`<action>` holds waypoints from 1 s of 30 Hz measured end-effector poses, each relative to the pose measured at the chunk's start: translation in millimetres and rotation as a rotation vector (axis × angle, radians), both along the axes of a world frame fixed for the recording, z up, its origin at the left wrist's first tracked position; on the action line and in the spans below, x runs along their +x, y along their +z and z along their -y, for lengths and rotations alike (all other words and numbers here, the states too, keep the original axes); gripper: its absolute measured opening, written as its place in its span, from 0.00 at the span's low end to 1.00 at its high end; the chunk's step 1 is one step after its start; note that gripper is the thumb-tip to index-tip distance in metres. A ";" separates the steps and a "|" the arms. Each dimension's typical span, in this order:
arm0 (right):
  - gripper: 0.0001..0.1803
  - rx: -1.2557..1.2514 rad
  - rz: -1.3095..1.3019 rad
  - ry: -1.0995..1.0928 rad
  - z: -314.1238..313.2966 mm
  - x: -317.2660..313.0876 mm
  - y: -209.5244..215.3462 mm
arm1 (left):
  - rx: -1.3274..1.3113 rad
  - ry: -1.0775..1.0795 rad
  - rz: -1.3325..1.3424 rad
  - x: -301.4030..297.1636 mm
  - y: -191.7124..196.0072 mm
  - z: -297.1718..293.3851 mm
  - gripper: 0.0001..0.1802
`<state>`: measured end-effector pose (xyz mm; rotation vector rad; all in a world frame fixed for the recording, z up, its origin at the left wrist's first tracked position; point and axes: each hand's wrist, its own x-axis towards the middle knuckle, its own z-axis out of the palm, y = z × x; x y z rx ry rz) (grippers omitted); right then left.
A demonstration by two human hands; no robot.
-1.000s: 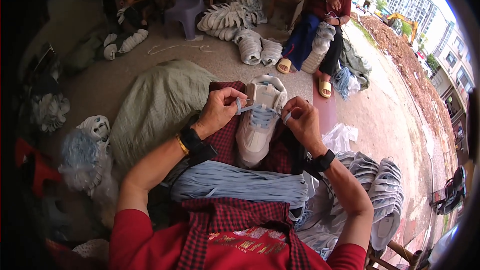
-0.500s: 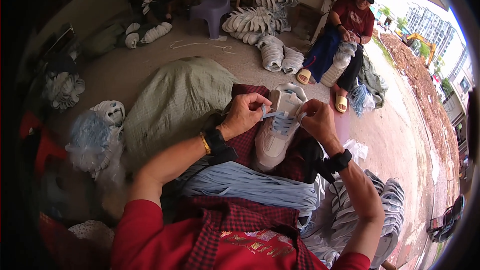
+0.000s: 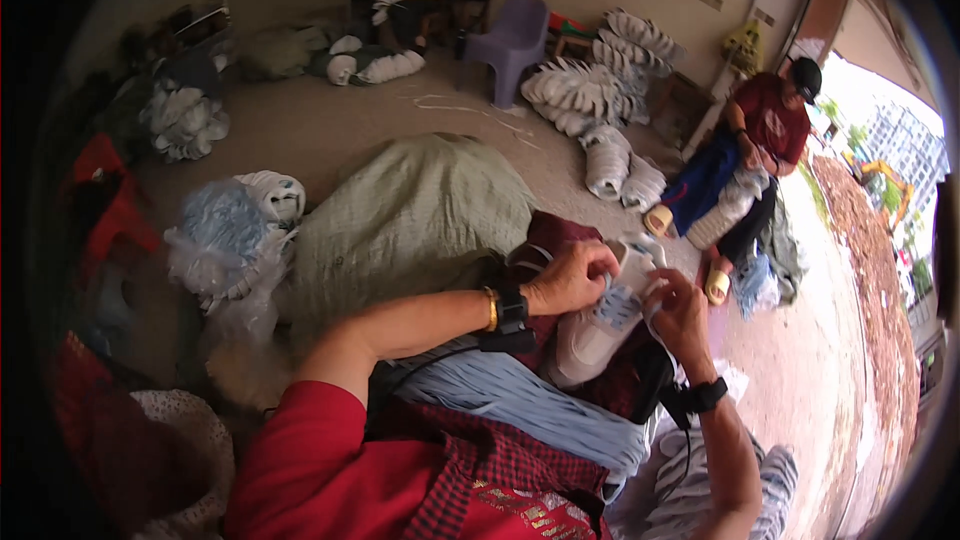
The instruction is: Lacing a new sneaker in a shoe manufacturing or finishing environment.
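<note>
One pale shoe (image 3: 592, 335) sits between left hand (image 3: 570, 278) and right hand (image 3: 680, 316), its toe near a blue lace bundle (image 3: 520, 395); each hand pinches shoelace (image 3: 618, 309), one on either side.

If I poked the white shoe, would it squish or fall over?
The white shoe would probably keep its shape, since its toe looks rounded and uncrushed. It might wobble or slide, because it seems to rest on dark red checked cloth over the lap, not something flat. Its blue laces would likely flop; they look thin.
</note>
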<state>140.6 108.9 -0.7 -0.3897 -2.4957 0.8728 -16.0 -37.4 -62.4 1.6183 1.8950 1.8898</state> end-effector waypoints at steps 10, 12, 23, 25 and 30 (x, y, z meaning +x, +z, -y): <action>0.09 0.764 0.137 0.422 -25.9 5.7 28.0 | -0.045 -0.151 -1.345 -34.7 48.6 -21.2 0.09; 0.10 0.802 0.186 0.507 -33.5 5.7 25.5 | -0.102 -0.202 -1.438 -38.7 55.9 -38.0 0.09; 0.20 0.474 0.412 0.587 -65.3 -6.8 33.2 | -1.418 -0.392 -0.811 -30.1 77.4 -108.8 0.23; 0.17 0.346 0.496 0.611 -71.2 -11.4 35.0 | -1.351 -0.399 -0.968 -24.0 73.9 -117.6 0.23; 0.17 0.148 0.573 0.749 -87.3 -13.6 31.1 | -1.258 -0.269 -1.105 -0.6 76.9 -105.4 0.22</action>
